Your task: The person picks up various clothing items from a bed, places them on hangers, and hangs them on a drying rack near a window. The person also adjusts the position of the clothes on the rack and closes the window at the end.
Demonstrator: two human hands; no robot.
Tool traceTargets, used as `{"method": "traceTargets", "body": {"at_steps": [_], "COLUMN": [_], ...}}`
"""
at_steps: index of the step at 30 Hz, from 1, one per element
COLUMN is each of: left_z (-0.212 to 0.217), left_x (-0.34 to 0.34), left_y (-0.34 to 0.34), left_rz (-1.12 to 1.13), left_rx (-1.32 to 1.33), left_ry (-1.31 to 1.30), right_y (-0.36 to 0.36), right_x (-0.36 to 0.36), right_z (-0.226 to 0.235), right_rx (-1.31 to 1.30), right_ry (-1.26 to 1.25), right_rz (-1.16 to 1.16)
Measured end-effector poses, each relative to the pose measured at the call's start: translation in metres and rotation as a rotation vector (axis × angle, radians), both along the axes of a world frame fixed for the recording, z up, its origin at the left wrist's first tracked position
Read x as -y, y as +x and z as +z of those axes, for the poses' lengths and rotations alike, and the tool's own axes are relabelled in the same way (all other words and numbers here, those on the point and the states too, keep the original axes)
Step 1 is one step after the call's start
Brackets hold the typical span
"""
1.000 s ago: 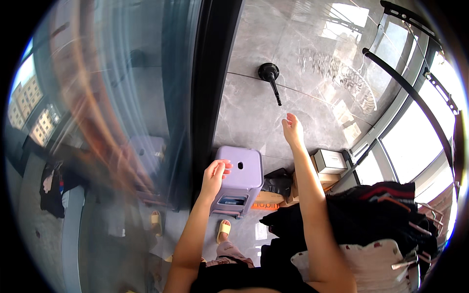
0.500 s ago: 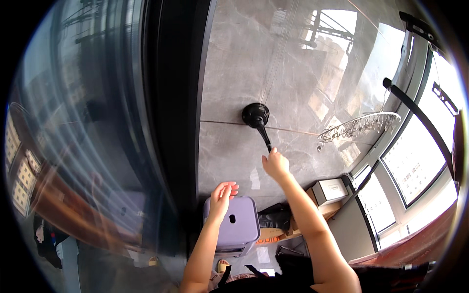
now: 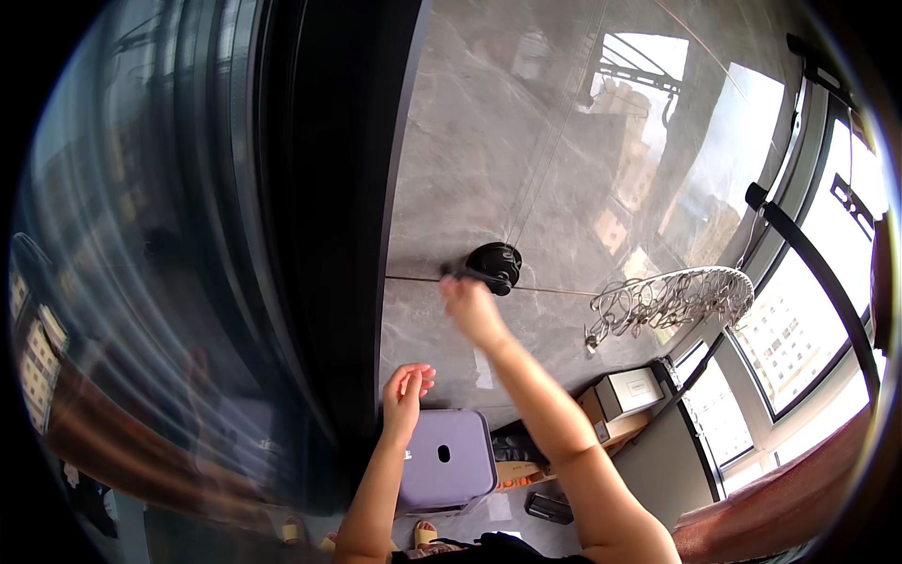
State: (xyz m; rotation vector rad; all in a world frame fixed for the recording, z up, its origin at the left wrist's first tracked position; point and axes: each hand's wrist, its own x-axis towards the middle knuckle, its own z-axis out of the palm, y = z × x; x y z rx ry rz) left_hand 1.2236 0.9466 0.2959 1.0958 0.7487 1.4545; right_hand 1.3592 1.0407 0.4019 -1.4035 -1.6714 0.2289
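Note:
On the grey marbled wall (image 3: 470, 141) a black round hand-crank winch (image 3: 498, 263) is mounted, and thin cords run upward from it. My right hand (image 3: 472, 308) is closed around the end of its crank handle, which points left from the hub; the hand is slightly smeared by motion. Lower down, my left hand (image 3: 404, 397) is held in the air with loosely curved fingers apart and nothing in them. Beneath and beside it stands a purple plastic stool (image 3: 451, 470) with a slot in its top.
A round metal hanger with many clips (image 3: 667, 301) hangs at the right, near the windows (image 3: 785, 329). A wide black frame (image 3: 329, 235) and glass panel (image 3: 160, 235) border the left. Below are a white box (image 3: 631, 393), a black case (image 3: 550, 508) and a reddish curtain (image 3: 752, 498).
My right hand has swung the crank handle from pointing down to pointing left. The view has shifted, so the winch and the clip hanger sit lower. My left hand stays raised.

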Motion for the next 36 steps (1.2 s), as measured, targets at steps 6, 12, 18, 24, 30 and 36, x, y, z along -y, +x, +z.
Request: {"method": "traceTargets", "body": {"at_steps": [6,12,18,24,30,36], "left_z": [0.014,0.009,0.008,0.012,-0.001,0.001], "left_x": [-0.008,-0.008,0.001,-0.007,-0.003,0.002], "left_y": [0.012,0.018,0.004,0.017,0.024,0.007], "left_rz": [-0.01,-0.01,0.016,-0.021,0.009,0.079], "left_rx": [0.04,-0.034,-0.066,-0.025,-0.025,-0.068], "left_ry": [0.084,0.132,0.102,0.148,0.154,0.193], "right_y": [0.13,0.098,-0.001,0.127,0.059,0.025], "right_x": [0.041,0.019,0.016,0.037,0.028,0.016], "right_z": [0.048,-0.119,0.012,0.055,-0.095,0.069], "right_rx": [-0.559,-0.319,-0.313,-0.602,-0.542,-0.68], "right_ry": [-0.217,-0.298,-0.51,-0.268,-0.456,-0.5], "right_rz": [-0.035,-0.201,0.213,0.179,-0.116,0.356]}}
